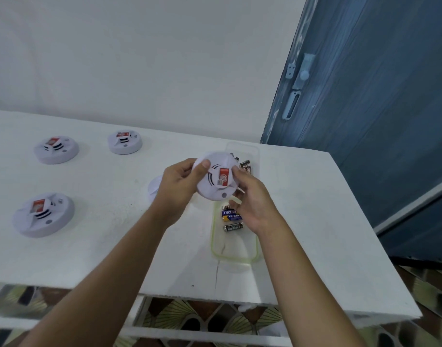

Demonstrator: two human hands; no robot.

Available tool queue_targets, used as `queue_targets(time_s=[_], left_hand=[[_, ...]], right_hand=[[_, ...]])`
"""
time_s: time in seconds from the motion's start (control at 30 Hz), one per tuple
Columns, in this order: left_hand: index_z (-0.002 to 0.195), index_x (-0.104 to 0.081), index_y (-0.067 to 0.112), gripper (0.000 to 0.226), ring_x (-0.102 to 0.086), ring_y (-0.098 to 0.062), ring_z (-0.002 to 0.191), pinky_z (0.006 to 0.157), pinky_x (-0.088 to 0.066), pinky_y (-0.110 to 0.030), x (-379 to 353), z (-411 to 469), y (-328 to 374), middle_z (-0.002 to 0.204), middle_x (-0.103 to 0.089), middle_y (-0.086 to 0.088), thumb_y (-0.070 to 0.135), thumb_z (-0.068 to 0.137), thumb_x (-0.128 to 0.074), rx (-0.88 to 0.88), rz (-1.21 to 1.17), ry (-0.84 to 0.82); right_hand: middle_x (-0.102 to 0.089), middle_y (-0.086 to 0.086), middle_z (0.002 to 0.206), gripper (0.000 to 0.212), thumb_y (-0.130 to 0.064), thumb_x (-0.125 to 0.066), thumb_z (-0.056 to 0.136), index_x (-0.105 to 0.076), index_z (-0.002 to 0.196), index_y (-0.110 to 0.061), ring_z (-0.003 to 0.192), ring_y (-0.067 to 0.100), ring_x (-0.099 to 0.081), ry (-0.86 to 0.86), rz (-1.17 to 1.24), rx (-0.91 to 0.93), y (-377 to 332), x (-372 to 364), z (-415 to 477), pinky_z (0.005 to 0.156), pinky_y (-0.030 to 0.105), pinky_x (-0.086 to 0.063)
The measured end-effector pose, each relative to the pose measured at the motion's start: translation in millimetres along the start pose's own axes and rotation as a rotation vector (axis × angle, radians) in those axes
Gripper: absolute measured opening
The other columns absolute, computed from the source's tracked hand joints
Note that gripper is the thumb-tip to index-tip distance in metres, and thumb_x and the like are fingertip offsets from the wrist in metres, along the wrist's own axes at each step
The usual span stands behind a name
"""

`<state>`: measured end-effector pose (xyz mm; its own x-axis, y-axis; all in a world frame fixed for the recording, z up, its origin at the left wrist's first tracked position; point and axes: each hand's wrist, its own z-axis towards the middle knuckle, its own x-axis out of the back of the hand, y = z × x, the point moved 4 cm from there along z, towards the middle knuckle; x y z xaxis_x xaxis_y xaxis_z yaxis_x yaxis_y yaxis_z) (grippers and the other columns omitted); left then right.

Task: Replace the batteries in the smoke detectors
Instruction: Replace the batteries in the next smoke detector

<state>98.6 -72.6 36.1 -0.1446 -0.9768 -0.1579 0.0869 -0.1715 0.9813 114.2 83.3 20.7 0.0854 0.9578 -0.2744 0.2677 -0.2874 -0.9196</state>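
Head view — left hand (179,182), right hand (253,204) hold smoke detector (211,192).

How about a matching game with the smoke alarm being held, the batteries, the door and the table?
Things:
1. smoke alarm
2. batteries
3. door
4. table

Matches:
A. blue
B. lying in the clear tray
C. white, with the tray resting on it
D. held by the left hand and the right hand

Right pairs: 1-D, 2-B, 3-A, 4-C.
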Motion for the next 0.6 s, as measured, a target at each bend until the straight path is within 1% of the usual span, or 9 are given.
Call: queue_targets(time_s=[0.07,0.17,0.23,0.33,0.43,0.5,0.6], left_hand=[[0.104,-0.068,-0.002,0.036,-0.071,-0.021,0.078,0.065,-0.054,-0.027,4.7,0.5,-2.7,0.088,-0.075,-0.012,0.031,0.092,-0.061,0.088,-0.057,0.086],[0.101,-0.068,-0.004,0.04,-0.073,-0.028,0.086,0.069,-0.057,-0.033,9.9,2.5,-8.8,0.092,-0.075,-0.015,0.034,0.09,-0.065,0.188,-0.072,0.161],[0.102,-0.067,-0.006,0.043,-0.073,-0.03,0.088,0.07,-0.057,-0.034,13.1,3.1,-10.4,0.095,-0.075,-0.017,0.036,0.089,-0.066,0.228,-0.083,0.188],[0.106,-0.067,-0.007,0.045,-0.072,-0.03,0.092,0.071,-0.058,-0.033,15.9,3.5,-10.9,0.098,-0.075,-0.016,0.036,0.091,-0.064,0.282,-0.093,0.149],[0.11,-0.065,-0.007,0.045,-0.072,-0.028,0.093,0.069,-0.058,-0.029,19.9,4.4,-9.3,0.101,-0.074,-0.016,0.034,0.092,-0.061,0.325,-0.108,0.103],[0.11,-0.065,-0.007,0.044,-0.073,-0.027,0.092,0.067,-0.058,-0.028,21.5,4.4,-8.5,0.101,-0.074,-0.015,0.033,0.093,-0.06,0.342,-0.106,0.091],[0.111,-0.066,-0.003,0.044,-0.072,-0.028,0.096,0.072,-0.059,-0.03,24.1,2.9,-10.7,0.103,-0.074,-0.014,0.036,0.093,-0.059,0.353,-0.112,0.101]], right_hand=[[-0.071,-0.002,0.094,0.021,-0.035,-0.064,0.096,-0.067,0.11,-0.02,0.078,0.013,-0.06,0.006,-0.014,0.015,-0.8,-0.1,1.0,0.069,0.028,-0.04],[-0.071,-0.001,0.094,0.017,-0.033,-0.064,0.096,-0.066,0.108,-0.021,0.076,0.014,-0.062,0.021,-0.034,0.008,1.9,-2.0,3.4,0.068,0.028,-0.045],[-0.071,-0.002,0.092,0.014,-0.033,-0.064,0.096,-0.064,0.105,-0.023,0.074,0.015,-0.063,0.044,-0.047,-0.001,4.3,-4.0,4.7,0.067,0.028,-0.047],[-0.072,-0.003,0.089,0.016,-0.032,-0.061,0.097,-0.067,0.107,-0.021,0.073,0.014,-0.064,0.043,-0.067,0.001,4.3,-6.7,5.3,0.066,0.028,-0.049],[-0.073,-0.002,0.089,0.017,-0.028,-0.057,0.099,-0.07,0.106,-0.018,0.074,0.014,-0.066,0.006,-0.079,0.005,3.3,-9.9,6.4,0.065,0.028,-0.054],[-0.072,0.0,0.092,0.018,-0.025,-0.056,0.1,-0.067,0.11,-0.015,0.076,0.016,-0.067,0.01,-0.077,0.005,3.9,-12.1,7.6,0.062,0.028,-0.055],[-0.071,0.001,0.09,0.01,-0.023,-0.055,0.099,-0.061,0.104,-0.017,0.076,0.017,-0.065,0.031,-0.093,0.009,5.8,-15.8,12.5,0.056,0.027,-0.054]])
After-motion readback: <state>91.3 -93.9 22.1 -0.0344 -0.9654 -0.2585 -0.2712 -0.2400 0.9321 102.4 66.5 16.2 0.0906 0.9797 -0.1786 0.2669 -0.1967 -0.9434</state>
